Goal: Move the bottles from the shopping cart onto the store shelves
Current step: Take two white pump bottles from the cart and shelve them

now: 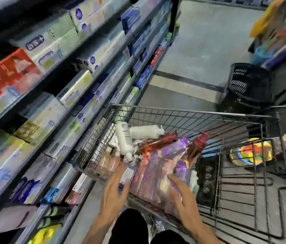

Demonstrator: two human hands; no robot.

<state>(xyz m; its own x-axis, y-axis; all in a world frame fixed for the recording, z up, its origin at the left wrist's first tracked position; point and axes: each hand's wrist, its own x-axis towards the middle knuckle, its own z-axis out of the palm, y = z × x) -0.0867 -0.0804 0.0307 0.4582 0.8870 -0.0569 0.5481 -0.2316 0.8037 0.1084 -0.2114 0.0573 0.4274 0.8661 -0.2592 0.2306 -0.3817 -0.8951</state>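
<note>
Both hands reach into the near end of the cart (pixel 188 112), fingers straight and spread, gripping nothing. The left hand (pixel 115 188) has its fingertips on a clear pinkish pack at the cart's near-left corner; the right hand (pixel 182 196) lies flat on the purple packs (pixel 158 173) heaped along the near edge — whether it presses them or only brushes them is hard to tell through the blur.

Beyond the fingers lie the bottles. Two white bottles (pixel 126 140) sit by the cart's left wall, one pointing cap-down toward the left hand, the other lying crosswise behind it. Two red-brown bottles (pixel 158 142) rest on the purple packs, one lying flat at the middle, one tilted up toward the right. More may be buried under the heap.

The shelves (pixel 54 95) run along the cart's left side, four tiers in view, stacked with boxes. A black basket (pixel 249 81) stands on the floor past the cart's far-right corner.
</note>
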